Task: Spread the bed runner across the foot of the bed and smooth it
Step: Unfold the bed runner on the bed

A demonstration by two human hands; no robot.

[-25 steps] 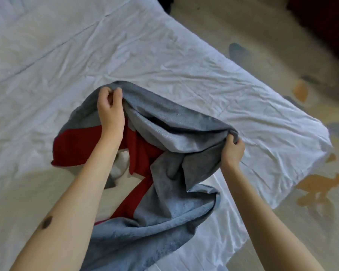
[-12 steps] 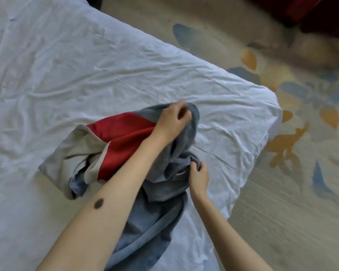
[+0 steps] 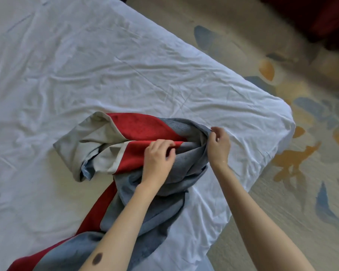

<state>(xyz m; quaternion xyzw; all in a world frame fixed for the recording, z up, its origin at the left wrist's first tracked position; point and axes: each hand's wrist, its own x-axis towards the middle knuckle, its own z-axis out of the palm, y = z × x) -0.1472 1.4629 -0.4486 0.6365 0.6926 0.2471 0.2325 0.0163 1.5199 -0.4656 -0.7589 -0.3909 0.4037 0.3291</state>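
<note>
- Red, grey and beige bed runner [image 3: 145, 130] lies bunched near the corner of the white bed [image 3: 86, 65], one end trailing toward me.
- I see the left hand [image 3: 158, 159] curled around a red fold at the heap's middle.
- The right hand [image 3: 218, 146] pinches the grey edge beside it.
- Patterned carpet [image 3: 282, 192] lies beyond.

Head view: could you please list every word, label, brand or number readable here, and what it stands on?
None. No text, label or number shows on the bed runner, the white sheet or the patterned carpet, nor where the left hand and right hand grip the runner.
</note>
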